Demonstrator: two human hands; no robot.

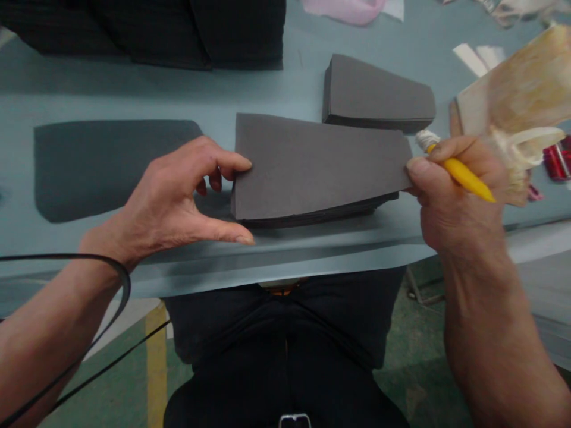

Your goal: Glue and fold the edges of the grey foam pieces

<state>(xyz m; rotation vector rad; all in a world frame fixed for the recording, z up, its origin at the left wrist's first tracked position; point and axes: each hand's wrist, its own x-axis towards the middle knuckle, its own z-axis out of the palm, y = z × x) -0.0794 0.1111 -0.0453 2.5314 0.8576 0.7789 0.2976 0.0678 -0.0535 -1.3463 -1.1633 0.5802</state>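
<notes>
A stack of dark grey, tapered flat pieces (312, 217) lies in front of me. Its top grey piece (319, 166) is raised at the right end. My right hand (464, 190) pinches that narrow end between thumb and fingers. The same hand also carries a yellow pen-like tool (468, 178) with a white wrapped end. My left hand (173, 190) is at the wide end, thumb and index finger spread apart. Its index fingertip touches the piece's left edge, while the thumb reaches past the near corner. Left of the stack, a single dark piece (98, 166) lies flat, partly behind my left hand.
Behind the stack sits another grey stack (379, 92). Tall black stacks (178, 30) stand at the back left. At right are a stained, yellowish container (521, 89) and a red object (557, 160). Pink material (343, 9) lies at the back. A black cable (120, 276) crosses my left forearm.
</notes>
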